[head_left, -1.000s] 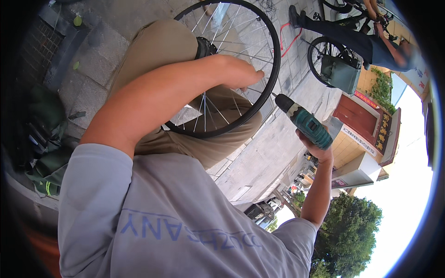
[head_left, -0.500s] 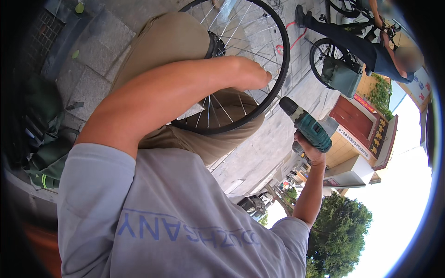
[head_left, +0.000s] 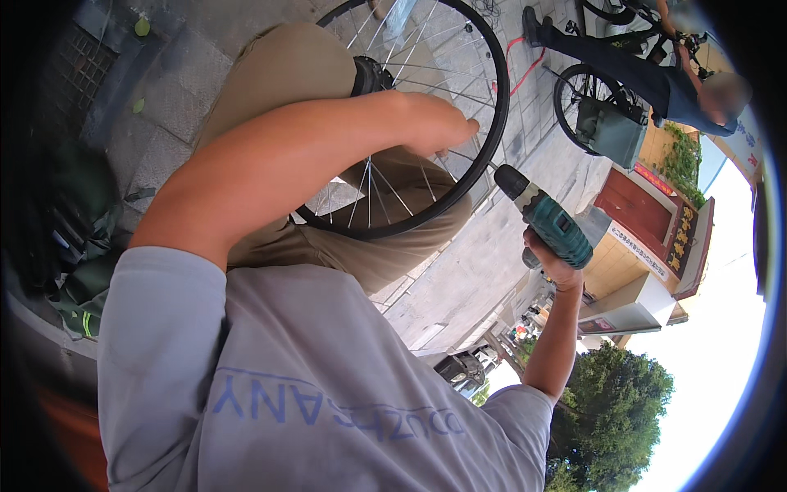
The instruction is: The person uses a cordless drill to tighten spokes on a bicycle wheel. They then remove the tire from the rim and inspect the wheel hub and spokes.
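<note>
A black-rimmed bicycle wheel [head_left: 501,94] with thin metal spokes rests across my lap. My left arm reaches over it. Among the spokes, close to the rim, my left hand [head_left: 438,125] is closed with its fingers curled; whatever they pinch is hidden by the hand. A green and black cordless drill [head_left: 556,225] is gripped in my right hand [head_left: 554,261] just outside the rim. Its black chuck points at the rim, and a thin bit at its front reaches the rim's outer side or very near it; contact is unclear.
Beyond the wheel, another person [head_left: 631,70] in dark clothes stands at a bicycle [head_left: 566,107] with a grey-green pannier [head_left: 611,131]. A red cord [head_left: 525,72] lies on the paving. Dark green bags [head_left: 86,279] sit at my left, near a drain grate [head_left: 86,66].
The view has turned slightly, shifting the background right. My left hand stays at the rim with a fingertip shifted. The drill remains in my right hand, its bit now showing against the rim.
</note>
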A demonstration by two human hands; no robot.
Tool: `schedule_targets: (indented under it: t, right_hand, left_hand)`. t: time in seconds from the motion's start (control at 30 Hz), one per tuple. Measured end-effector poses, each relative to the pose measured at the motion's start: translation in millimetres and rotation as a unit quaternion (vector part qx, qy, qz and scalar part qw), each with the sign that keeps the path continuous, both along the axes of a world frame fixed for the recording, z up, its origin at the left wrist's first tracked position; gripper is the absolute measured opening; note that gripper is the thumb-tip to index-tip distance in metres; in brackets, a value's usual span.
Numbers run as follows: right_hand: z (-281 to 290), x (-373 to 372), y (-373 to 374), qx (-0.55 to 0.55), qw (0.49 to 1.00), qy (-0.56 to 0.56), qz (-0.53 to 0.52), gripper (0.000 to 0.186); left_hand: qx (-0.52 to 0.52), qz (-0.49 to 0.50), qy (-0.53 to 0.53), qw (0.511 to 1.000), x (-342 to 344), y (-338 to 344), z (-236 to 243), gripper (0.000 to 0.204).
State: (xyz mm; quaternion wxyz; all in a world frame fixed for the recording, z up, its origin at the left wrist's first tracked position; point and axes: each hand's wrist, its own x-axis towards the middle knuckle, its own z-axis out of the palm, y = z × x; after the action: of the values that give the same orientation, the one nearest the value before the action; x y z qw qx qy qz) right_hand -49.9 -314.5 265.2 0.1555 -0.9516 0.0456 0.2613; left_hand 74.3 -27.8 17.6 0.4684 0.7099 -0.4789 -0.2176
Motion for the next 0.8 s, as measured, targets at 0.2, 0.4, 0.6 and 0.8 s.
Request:
schedule_targets:
  t: [0.2, 0.4, 0.6, 0.8]
  right_hand:
    - [-11.4, -5.6, 51.0, 0.05, 0.984, -0.112, 0.132, 0.016]
    - [-32.8, -44.8, 64.2, 0.103, 0.984, -0.139, 0.049, 0.023]
    - [-54.1, -92.4, 78.8, 0.14, 0.978, -0.152, 0.033, 0.024]
    - [-78.6, -107.5, 77.9, 0.167, 0.971, -0.163, 0.053, 0.026]
  left_hand:
    - [-0.131, -0.025, 0.254, 0.958, 11.9, 7.9, 8.0, 0.03]
    - [-0.103, 0.021, 0.314, 0.944, 1.4, 25.8, 29.6, 0.02]
    - [-0.031, 0.007, 0.235, 0.971, -39.7, 71.2, 41.0, 0.019]
    - [-0.098, 0.052, 0.325, 0.939, -58.7, 83.2, 7.0, 0.02]
